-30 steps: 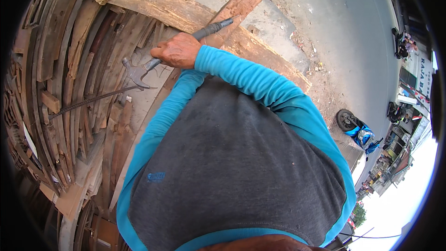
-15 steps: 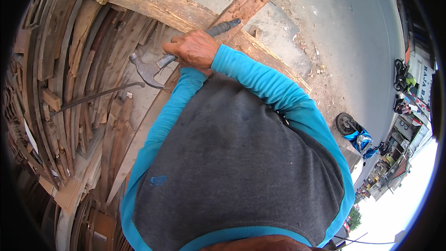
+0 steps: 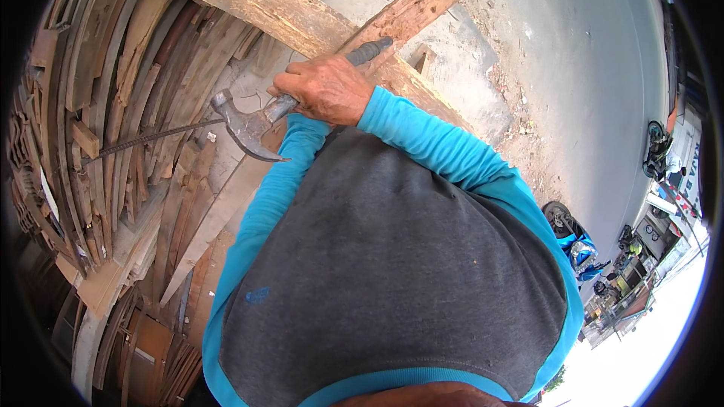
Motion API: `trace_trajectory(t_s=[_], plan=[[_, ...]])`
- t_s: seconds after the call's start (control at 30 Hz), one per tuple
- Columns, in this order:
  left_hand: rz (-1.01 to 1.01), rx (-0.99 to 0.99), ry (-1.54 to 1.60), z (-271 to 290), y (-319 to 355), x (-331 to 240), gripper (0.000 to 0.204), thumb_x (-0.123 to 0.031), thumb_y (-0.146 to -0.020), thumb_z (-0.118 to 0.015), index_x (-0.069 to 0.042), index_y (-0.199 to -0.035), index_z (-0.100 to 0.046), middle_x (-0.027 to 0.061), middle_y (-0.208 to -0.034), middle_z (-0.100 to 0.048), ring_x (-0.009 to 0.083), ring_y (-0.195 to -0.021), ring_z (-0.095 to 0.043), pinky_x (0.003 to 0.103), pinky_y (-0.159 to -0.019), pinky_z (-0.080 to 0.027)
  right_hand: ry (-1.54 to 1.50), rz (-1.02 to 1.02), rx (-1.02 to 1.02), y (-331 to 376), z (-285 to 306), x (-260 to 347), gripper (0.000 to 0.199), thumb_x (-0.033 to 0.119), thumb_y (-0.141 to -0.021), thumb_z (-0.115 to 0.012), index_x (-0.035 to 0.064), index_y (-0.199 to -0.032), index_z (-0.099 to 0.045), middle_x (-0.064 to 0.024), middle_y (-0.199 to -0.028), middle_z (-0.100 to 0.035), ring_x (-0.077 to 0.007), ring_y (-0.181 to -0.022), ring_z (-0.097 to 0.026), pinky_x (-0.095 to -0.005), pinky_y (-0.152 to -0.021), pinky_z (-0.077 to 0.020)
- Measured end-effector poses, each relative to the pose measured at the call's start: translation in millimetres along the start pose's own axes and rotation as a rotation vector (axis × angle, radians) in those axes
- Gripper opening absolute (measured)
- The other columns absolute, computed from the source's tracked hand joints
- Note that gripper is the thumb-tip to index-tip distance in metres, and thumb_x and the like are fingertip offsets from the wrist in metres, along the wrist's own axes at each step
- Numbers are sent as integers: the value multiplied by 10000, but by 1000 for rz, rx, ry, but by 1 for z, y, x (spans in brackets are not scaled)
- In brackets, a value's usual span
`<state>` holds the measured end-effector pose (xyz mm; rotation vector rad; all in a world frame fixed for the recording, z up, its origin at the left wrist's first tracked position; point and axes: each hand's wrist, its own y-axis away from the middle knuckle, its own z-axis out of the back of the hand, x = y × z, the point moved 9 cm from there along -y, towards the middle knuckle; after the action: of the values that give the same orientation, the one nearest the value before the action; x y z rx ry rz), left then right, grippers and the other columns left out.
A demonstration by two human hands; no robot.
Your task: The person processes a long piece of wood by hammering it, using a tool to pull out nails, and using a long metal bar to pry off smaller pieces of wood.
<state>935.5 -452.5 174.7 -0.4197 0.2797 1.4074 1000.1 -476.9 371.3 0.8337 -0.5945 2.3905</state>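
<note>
Plainly, the left side of the frame is crowded with a stack of old boards (image 3: 98,90), many on edge and packed unevenly, so a knock there could send a loose piece sliding. From that stack a thin ribbed rod (image 3: 154,139) juts toward the centre; its far end passes behind the head of the claw hammer (image 3: 245,125), and whether the two touch cannot be told. A sideways swing could catch the rod. Left of centre, the claw's point overlaps the left sleeve (image 3: 264,188) in this view; if it really lies that close, a twist of the wrist might snag cloth or scratch the forearm. The left hand is hidden behind the other arm, so its grip cannot be told, and a blow aimed without sight of those fingers could bruise them. In the upper middle, the right hand (image 3: 329,89) is wrapped firmly round the hammer near its head, the dark handle end pointing up and right over a reddish board (image 3: 413,9). Held so short, the tool could turn in the palm. That board crosses a long pale plank (image 3: 332,32); should the pair not be well supported, pressure might rock them over the littered ground (image 3: 520,117) farther right.
</note>
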Motion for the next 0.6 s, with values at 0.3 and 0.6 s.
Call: trace_trajectory(t_s=[0.3, 0.6], plan=[[29, 95, 15, 16, 2, -3, 716, -452, -745, -782, -86, -1289, -492, 151, -1206, -577, 342, -1125, -557, 472, -941, -458, 85, 2, 37, 12, -23, -10, 118, 154, -808, -655, 120, -903, -593, -82, -747, -626, -303, -726, -678, -452, -642, -532], [177, 238, 91, 21, 5, 6, 747, -466, -728, -801, -77, -1285, -490, 150, -1202, -580, 340, -1109, -565, 467, -937, -465, -274, 22, -223, 29, 62, -30, 396, 78, -642, -810, 153, -991, -640, -38, -747, -610, -257, -737, -660, -420, -592, -506]])
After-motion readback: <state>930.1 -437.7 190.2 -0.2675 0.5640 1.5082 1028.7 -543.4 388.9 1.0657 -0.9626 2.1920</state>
